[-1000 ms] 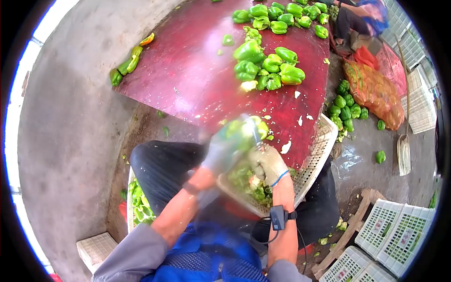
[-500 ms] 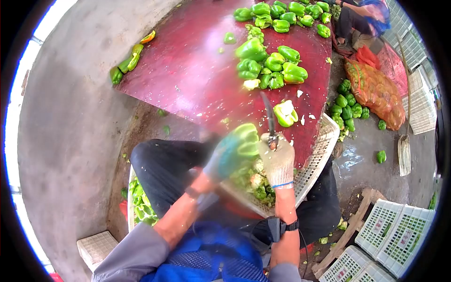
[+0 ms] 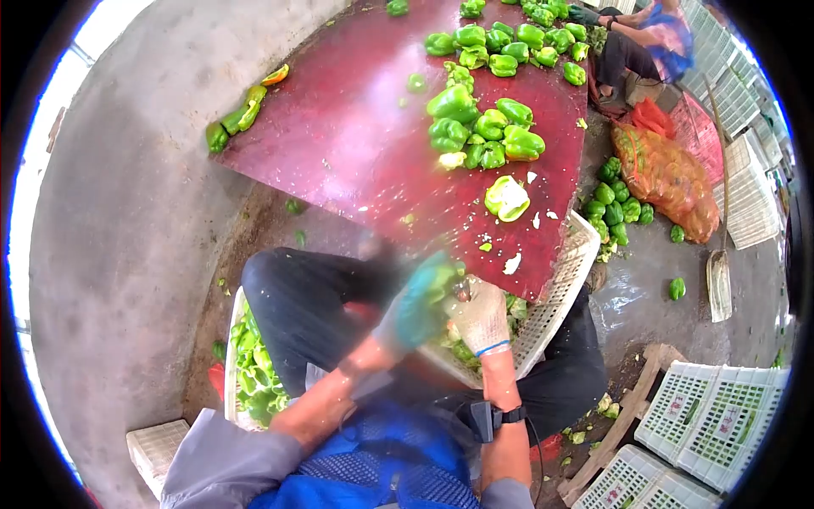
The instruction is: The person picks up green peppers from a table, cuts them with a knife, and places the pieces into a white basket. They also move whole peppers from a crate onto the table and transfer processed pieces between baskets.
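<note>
Teal-gloved left hand (image 3: 415, 301) round blurred pepper (image 3: 442, 283), white-gloved right hand (image 3: 480, 316) clenched on dark handle (image 3: 462, 291), close together

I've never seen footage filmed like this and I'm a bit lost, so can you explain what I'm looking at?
There's no machine here: a person works with two gloved hands, filmed by one camera worn on their head, looking forward and down. The left hand, in a blurred teal-and-grey glove, holds what looks like a green bell pepper. The right hand, in an off-white knitted glove, grips a small dark object too unclear to name. On the flat red work surface lie rounded, glossy green peppers, one pepper with its pale inside showing, and white scraps. A cream plastic mesh crate sits by the right hand.
</note>
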Tool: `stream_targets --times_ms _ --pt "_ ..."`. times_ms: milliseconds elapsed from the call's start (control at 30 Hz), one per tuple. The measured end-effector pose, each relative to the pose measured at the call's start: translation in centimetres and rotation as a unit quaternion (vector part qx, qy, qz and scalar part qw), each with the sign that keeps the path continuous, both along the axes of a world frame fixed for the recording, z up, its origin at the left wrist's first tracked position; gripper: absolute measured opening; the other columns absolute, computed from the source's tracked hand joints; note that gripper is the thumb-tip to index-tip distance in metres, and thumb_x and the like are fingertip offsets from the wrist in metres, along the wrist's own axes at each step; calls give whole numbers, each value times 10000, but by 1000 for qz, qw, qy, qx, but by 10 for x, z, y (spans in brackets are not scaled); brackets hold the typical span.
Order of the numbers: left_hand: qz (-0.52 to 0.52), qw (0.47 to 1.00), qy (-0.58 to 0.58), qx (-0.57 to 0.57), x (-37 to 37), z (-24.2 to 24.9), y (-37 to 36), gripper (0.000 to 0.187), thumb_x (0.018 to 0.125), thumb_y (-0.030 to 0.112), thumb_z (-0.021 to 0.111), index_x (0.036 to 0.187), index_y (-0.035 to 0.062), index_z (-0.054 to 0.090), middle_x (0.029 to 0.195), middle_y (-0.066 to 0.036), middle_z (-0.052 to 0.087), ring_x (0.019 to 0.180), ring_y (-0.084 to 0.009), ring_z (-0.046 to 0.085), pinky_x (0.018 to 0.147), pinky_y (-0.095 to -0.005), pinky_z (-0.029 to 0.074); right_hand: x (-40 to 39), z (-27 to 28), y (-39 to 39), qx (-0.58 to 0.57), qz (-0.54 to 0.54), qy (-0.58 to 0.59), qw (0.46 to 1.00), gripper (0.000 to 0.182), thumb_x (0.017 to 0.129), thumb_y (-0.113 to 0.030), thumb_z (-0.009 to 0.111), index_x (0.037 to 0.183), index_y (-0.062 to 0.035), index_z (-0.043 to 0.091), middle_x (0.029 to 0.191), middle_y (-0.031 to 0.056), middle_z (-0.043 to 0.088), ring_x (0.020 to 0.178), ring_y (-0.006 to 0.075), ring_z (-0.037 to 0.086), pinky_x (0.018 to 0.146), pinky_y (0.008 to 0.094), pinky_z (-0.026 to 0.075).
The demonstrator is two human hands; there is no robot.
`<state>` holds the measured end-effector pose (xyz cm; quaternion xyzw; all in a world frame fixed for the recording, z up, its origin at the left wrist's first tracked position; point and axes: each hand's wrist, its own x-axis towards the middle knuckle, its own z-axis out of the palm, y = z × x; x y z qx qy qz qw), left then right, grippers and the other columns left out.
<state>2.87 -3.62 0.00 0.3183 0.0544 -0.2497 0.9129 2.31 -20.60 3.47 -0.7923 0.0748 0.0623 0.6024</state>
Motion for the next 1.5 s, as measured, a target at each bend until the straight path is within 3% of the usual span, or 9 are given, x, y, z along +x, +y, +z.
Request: stream_targets --times_ms 200,267,433,500,600,733,1033,1333,1500 --pt "74 959 -196 191 -1 4 -5 570 1197 332 641 1722 150 510 1527 -58 711 1308 -189 704 1100 -401 599 -33 -28 5 27 -22 -29 999 129 946 -137 820 888 -27 788 675 -6 655 558 80 597 532 320 466" --pt "102 893 -283 335 23 -28 7 505 1200 333 638 1663 138 583 1514 -46 712 1293 -191 715 1093 -386 614 -41 -12 12 333 -209 113 912 178 978 -167 830 895 -15 790 674 -18 655 552 80 586 536 301 449" --pt "230 955 -83 168 66 72 -13 399 1115 72 708 1510 28 683 1420 -88 720 1209 -173 706 991 -317 614 -6 37 -41 24 -208 -1 978 159 1034 -166 782 1035 -7 769 847 62 764 772 124 707 688 345 564" --pt "336 806 -253 417 100 51 -11 417 1081 26 751 1492 -9 686 1473 -94 705 1252 -163 719 1007 -292 606 18 28 -65 -125 -235 -67 962 187 1009 -147 803 1105 10 768 832 121 765 768 227 745 767 416 598" --pt "257 357 -553 708 142 43 -3 539 949 66 819 1479 85 718 1550 -196 662 1393 -375 657 1126 -514 571 68 24 -86 -191 -250 -147 938 305 984 -187 836 1217 1 774 931 167 789 827 288 778 832 438 617" --pt "109 443 -478 751 156 -4 -4 545 911 181 864 1441 142 744 1537 -221 655 1437 -463 586 1169 -599 521 154 -8 -103 -295 -181 -192 918 535 922 -339 853 1372 -61 777 1144 186 809 998 365 801 962 481 630" --pt "-15 429 -433 793 199 1 12 513 932 307 875 1408 159 752 1381 -178 695 1277 -432 662 1079 -557 574 200 -41 -125 -267 -42 -86 959 360 891 -354 845 905 -20 713 856 226 706 882 481 711 837 542 575" --pt "84 657 -371 651 185 70 74 426 1009 231 864 1389 58 779 1236 -139 793 1049 -234 783 1000 -382 627 166 -52 -132 84 -213 62 971 210 1038 -268 758 978 -69 727 735 61 704 548 174 657 471 360 494" --pt "206 529 -338 751 90 154 179 482 1028 192 874 1464 43 734 1304 -102 768 1184 -179 739 1023 -342 609 121 -70 -123 269 -237 80 930 184 1087 -280 706 1172 -118 719 891 40 739 662 176 687 519 334 518"
